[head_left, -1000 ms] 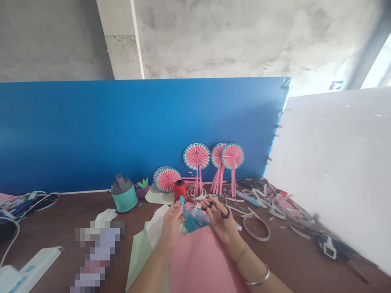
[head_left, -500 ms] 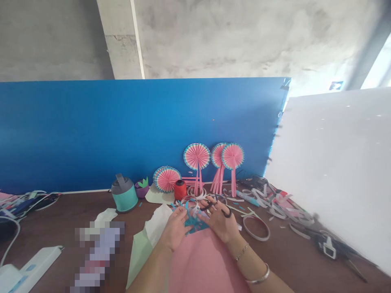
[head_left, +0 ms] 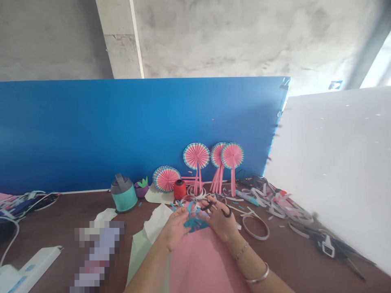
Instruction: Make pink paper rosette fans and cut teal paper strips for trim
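Note:
My left hand (head_left: pixel 174 228) is half curled, thumb and fingers apart, at the left side of a loose heap of blue paper strips (head_left: pixel 195 223); whether it touches them I cannot tell. On the heap's other side my right hand (head_left: pixel 224 221) has black-handled scissors (head_left: pixel 226 212) hooked on its fingers, palm turned inward. The scissor blades are hard to make out. Below both hands lies a pink paper sheet (head_left: pixel 204 260), with light green paper (head_left: pixel 139 252) and a crumpled white sheet (head_left: pixel 157 219) to the left. A clear tape roll (head_left: pixel 189 199) is just beyond the strips.
Pink pleated paper fans (head_left: pixel 197 156) lean on the blue partition (head_left: pixel 122 130). A red thread spool (head_left: pixel 180 190), a teal-grey container (head_left: pixel 124 195) and a purple pot (head_left: pixel 141 189) stand behind. White strips (head_left: pixel 281 207), a tape ring (head_left: pixel 255 227) and cables lie right; a power strip (head_left: pixel 39 264) lies left.
Both hands stay around the blue strips with only slight finger movement. The strips between them have shifted a little; the scissors remain on my right hand.

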`<state>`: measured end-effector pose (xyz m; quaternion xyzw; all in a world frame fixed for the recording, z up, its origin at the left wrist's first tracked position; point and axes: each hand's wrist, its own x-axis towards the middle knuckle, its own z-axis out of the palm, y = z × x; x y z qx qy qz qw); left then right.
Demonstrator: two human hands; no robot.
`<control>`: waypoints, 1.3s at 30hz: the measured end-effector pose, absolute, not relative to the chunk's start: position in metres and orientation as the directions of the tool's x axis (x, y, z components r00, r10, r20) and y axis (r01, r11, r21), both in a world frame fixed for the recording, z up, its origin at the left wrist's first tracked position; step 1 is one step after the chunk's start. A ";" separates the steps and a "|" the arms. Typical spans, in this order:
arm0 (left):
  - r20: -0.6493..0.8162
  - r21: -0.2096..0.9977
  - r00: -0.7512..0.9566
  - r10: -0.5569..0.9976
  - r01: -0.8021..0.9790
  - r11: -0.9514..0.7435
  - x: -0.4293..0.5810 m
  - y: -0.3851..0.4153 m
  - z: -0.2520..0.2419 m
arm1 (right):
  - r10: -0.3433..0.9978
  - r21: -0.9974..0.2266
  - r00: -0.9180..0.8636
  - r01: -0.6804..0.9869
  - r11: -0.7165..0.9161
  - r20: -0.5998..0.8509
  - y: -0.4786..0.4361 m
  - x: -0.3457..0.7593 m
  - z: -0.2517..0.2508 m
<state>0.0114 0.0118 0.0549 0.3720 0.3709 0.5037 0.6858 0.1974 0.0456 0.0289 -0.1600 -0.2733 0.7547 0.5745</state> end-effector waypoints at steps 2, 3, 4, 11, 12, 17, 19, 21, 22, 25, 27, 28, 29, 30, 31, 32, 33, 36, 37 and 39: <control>-0.109 0.915 0.142 0.984 -0.373 0.155 0.011 0.013 0.055 | 0.949 -0.614 -0.304 -0.765 -0.194 0.080 0.045 0.197 0.029; -0.082 0.931 0.104 0.991 -0.348 0.113 0.010 0.014 0.054 | 0.947 -0.620 -0.309 -0.760 -0.194 0.083 0.045 0.196 0.030; -0.048 0.943 0.070 0.996 -0.326 0.069 0.009 0.016 0.053 | 0.947 -0.625 -0.308 -0.757 -0.190 0.085 0.044 0.196 0.030; 0.038 0.992 -0.038 0.999 -0.118 -0.043 0.002 0.022 0.046 | 0.951 -0.587 -0.293 -0.789 -0.184 0.095 0.044 0.194 0.031; 0.027 0.997 -0.035 0.999 -0.070 -0.030 0.001 0.023 0.045 | 0.950 -0.585 -0.298 -0.788 -0.191 0.091 0.044 0.194 0.031; -0.025 0.993 0.005 1.000 0.112 0.025 -0.002 0.023 0.042 | 0.954 -0.600 -0.288 -0.779 -0.184 0.081 0.042 0.194 0.031; -0.014 0.988 0.027 1.000 0.154 0.010 -0.001 0.023 0.039 | 0.954 -0.600 -0.290 -0.778 -0.187 0.079 0.042 0.193 0.032; 0.008 0.983 0.049 0.999 0.182 -0.017 0.001 0.023 0.036 | 0.952 -0.605 -0.297 -0.773 -0.190 0.081 0.041 0.193 0.033; 0.019 0.981 0.058 0.998 0.191 -0.029 0.001 0.024 0.034 | 0.951 -0.610 -0.300 -0.769 -0.191 0.080 0.041 0.193 0.034; 0.043 0.977 0.066 0.997 0.205 -0.055 0.004 0.026 0.028 | 0.949 -0.618 -0.303 -0.763 -0.192 0.080 0.040 0.192 0.035; 0.058 0.975 0.051 0.997 0.211 -0.067 0.005 0.028 0.023 | 0.950 -0.620 -0.302 -0.762 -0.188 0.083 0.040 0.192 0.035; 0.067 0.974 0.036 0.997 0.214 -0.073 0.005 0.030 0.022 | 0.950 -0.620 -0.300 -0.762 -0.186 0.084 0.041 0.192 0.035; 0.078 0.972 0.017 0.997 0.219 -0.080 0.005 0.032 0.020 | 0.951 -0.620 -0.297 -0.763 -0.183 0.083 0.041 0.192 0.035; 0.090 0.970 -0.006 0.996 0.226 -0.086 0.004 0.033 0.019 | 0.953 -0.619 -0.292 -0.765 -0.181 0.082 0.041 0.192 0.035; 0.104 0.968 -0.033 0.994 0.233 -0.093 0.002 0.035 0.018 | 0.954 -0.616 -0.289 -0.767 -0.180 0.081 0.041 0.192 0.034; 0.118 0.965 -0.063 0.991 0.242 -0.099 0.000 0.037 0.017 | 0.954 -0.611 -0.289 -0.770 -0.182 0.081 0.041 0.193 0.034; 0.132 0.962 -0.092 0.987 0.253 -0.105 -0.002 0.038 0.017 | 0.953 -0.607 -0.292 -0.773 -0.186 0.081 0.041 0.193 0.034; 0.167 0.948 -0.165 0.972 0.297 -0.113 -0.008 0.039 0.018 | 0.947 -0.597 -0.313 -0.774 -0.210 0.072 0.041 0.193 0.034; 0.175 0.942 -0.180 0.968 0.316 -0.112 -0.010 0.039 0.019 | 0.946 -0.595 -0.318 -0.774 -0.217 0.067 0.041 0.193 0.034; 0.185 0.928 -0.192 0.964 0.358 -0.107 -0.011 0.036 0.022 | 0.943 -0.591 -0.326 -0.773 -0.229 0.060 0.041 0.193 0.034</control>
